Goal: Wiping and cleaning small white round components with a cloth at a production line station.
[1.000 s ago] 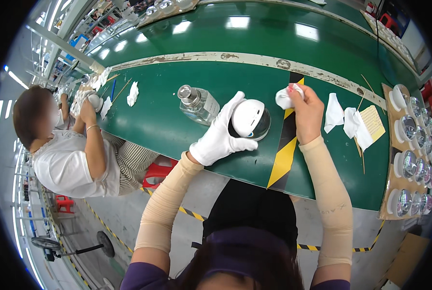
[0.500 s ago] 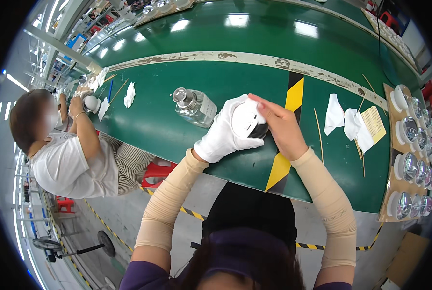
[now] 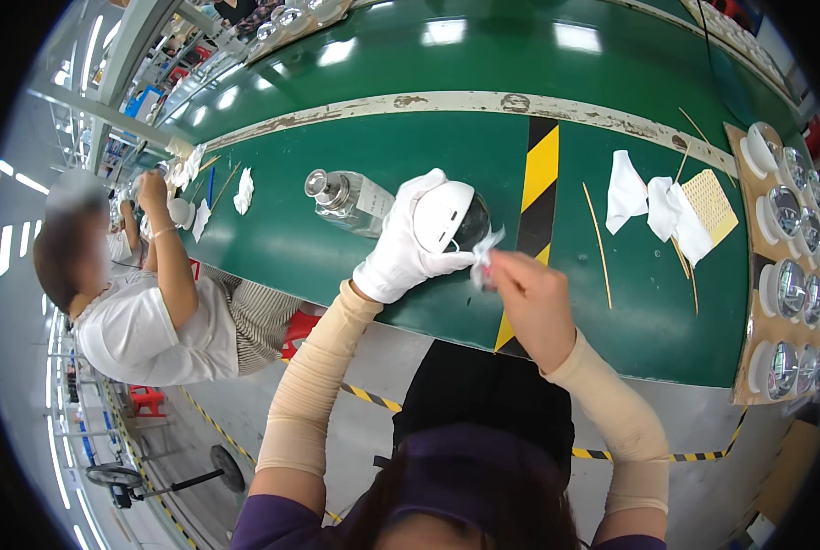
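My left hand (image 3: 401,243), in a white glove, is wrapped round a white round housing (image 3: 443,216) with a dark glossy dome on its right side. Slots show in the white part. My bare right hand (image 3: 531,291) pinches a small crumpled white cloth (image 3: 484,258) just below the dome, close to the left fingertips; whether the cloth touches the dome I cannot tell. Left of the gloved hand stands a clear glass bottle (image 3: 350,201) with a metal cap and a pale label, tilted in this view.
White cloths (image 3: 626,192) and a yellow dotted sheet (image 3: 709,206) lie to the right, with thin wooden sticks (image 3: 598,246). Domed units fill a cardboard tray (image 3: 746,302) at the right edge. A co-worker (image 3: 153,321) sits at the left. Striped tape (image 3: 538,170) crosses the green table.
My right hand has come off the dome and moved down, now showing a white cloth in its fingers. The housing in my left hand has turned and shifted slightly left.
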`<state>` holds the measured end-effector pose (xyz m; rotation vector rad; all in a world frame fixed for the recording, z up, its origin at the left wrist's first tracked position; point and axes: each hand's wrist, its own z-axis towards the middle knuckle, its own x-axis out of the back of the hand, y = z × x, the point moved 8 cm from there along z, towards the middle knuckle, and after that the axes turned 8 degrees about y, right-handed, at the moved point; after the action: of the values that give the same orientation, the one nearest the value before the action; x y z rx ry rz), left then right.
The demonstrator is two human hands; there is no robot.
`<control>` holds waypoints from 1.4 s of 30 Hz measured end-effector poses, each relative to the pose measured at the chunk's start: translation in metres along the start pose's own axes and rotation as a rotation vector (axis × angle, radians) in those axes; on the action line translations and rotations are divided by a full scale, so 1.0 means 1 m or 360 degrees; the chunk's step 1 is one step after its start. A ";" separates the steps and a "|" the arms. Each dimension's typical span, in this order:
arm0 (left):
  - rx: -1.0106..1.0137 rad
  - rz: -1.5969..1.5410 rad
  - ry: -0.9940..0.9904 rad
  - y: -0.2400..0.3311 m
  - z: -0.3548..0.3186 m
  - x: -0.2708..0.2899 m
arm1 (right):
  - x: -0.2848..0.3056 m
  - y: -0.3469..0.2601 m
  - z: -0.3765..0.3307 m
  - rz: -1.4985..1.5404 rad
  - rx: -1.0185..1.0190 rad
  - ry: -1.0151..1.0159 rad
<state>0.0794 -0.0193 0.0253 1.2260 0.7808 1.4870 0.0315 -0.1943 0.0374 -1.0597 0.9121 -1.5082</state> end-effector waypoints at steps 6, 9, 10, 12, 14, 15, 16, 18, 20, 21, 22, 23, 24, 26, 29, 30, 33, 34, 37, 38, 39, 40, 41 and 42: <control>-0.0109 0.0278 -0.0150 0.007 0.001 0.009 | 0.023 -0.002 -0.022 0.0034 -0.0111 -0.0098; -0.0019 0.0236 -0.0139 0.008 -0.002 0.010 | 0.037 0.003 -0.023 0.0098 -0.0210 0.0031; 0.0016 0.0201 -0.0123 0.008 -0.003 0.011 | 0.039 0.006 -0.023 0.0113 -0.0212 0.0031; 0.0017 0.0222 -0.0110 0.012 -0.006 0.009 | 0.044 0.009 -0.021 0.0111 -0.0122 0.0120; 0.0014 0.0239 -0.0093 0.017 -0.006 0.007 | 0.044 0.011 -0.019 0.0144 -0.0243 0.0074; -0.0018 0.0315 -0.0089 0.019 -0.007 0.005 | 0.044 0.007 -0.017 0.0057 -0.0104 0.0099; -0.0051 0.0390 -0.0084 0.021 -0.008 0.003 | 0.044 0.002 -0.016 -0.0031 0.0035 0.0123; -0.0099 0.0402 -0.0046 0.022 -0.007 -0.001 | 0.035 -0.005 -0.011 -0.0081 0.0076 0.0116; -0.0100 0.0385 0.0021 0.022 -0.007 -0.003 | 0.021 -0.013 -0.004 -0.0140 0.0121 0.0114; -0.0099 0.0385 0.0023 0.022 -0.008 -0.004 | 0.009 -0.021 -0.002 -0.0212 0.0308 0.0160; -0.0109 0.0200 0.0024 0.025 -0.008 -0.005 | -0.002 -0.030 -0.002 -0.0292 0.0495 0.0212; -0.0117 0.0015 0.0025 0.027 -0.009 -0.007 | -0.016 -0.028 -0.002 -0.0301 0.0494 0.0215; -0.0120 -0.0003 0.0013 0.032 -0.006 -0.012 | -0.026 -0.020 -0.002 -0.0104 0.0368 0.0263; 0.0333 -0.0401 0.0076 0.032 -0.003 -0.016 | -0.034 -0.011 0.002 0.0094 0.0241 0.0302; 0.0758 -0.0988 -0.0010 0.022 -0.005 -0.019 | -0.031 0.003 0.010 0.0408 -0.0195 0.0370; 0.0939 -0.1361 -0.0130 0.020 -0.005 -0.026 | -0.031 0.005 0.011 0.0401 -0.0193 0.0366; 0.0661 -0.0532 0.0083 -0.024 -0.005 -0.002 | -0.035 0.005 0.014 0.0426 -0.0100 0.0400; 0.0420 -0.0289 0.0078 -0.014 -0.002 -0.001 | -0.031 0.008 0.020 0.0416 -0.0102 0.0402; -0.0317 0.0450 0.0068 0.023 -0.004 -0.004 | -0.025 0.038 0.036 0.0670 -0.0552 0.0425; -0.0320 0.0447 0.0065 0.021 -0.005 -0.004 | -0.023 0.037 0.039 0.0661 -0.0522 0.0452; -0.0252 0.0409 0.0066 0.016 -0.005 -0.003 | -0.022 0.035 0.041 0.0655 -0.0492 0.0471; -0.0186 0.0369 0.0066 0.012 -0.005 -0.002 | -0.019 0.034 0.040 0.0657 -0.0488 0.0468; -0.0189 0.0371 0.0069 0.012 -0.006 -0.002 | -0.021 0.038 0.038 0.0658 -0.0634 0.0382; -0.0180 0.0324 0.0075 0.013 -0.006 -0.004 | -0.025 0.043 0.035 0.0657 -0.0777 0.0299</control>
<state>0.0699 -0.0257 0.0346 1.2168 0.6078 1.7067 0.0800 -0.1782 0.0048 -0.9928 1.5813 -1.0728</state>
